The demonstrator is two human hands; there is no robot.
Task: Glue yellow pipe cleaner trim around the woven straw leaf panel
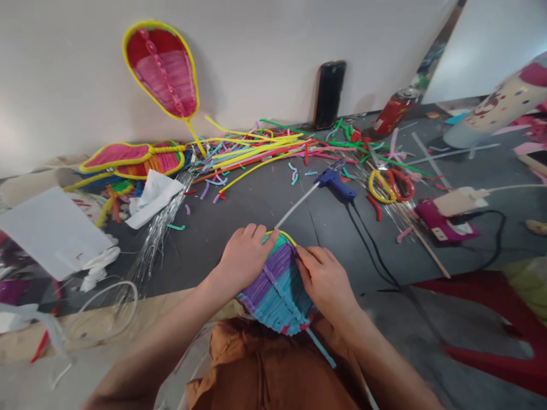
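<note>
A petal-shaped craft piece (273,290) covered in purple, teal and blue pipe cleaners is held over my lap, a blue stem sticking out at its lower right. My left hand (245,256) grips its upper left edge, fingers closed over the rim. At the upper right edge, my right hand (322,273) pinches the rim where a yellow pipe cleaner (285,234) curves along the top between both hands. Just beyond lies a blue glue gun (337,185), its white glue stick (297,205) reaching back close to my left fingertips. My palms hide part of the piece.
Pipe cleaners (260,154) and cut bits spread along the table's back. A finished pink petal (164,74) leans on the wall near a phone (329,94) and a red can (393,111). Scissors (391,185), a purple power strip (444,222) and the glue gun's cord (376,256) lie right.
</note>
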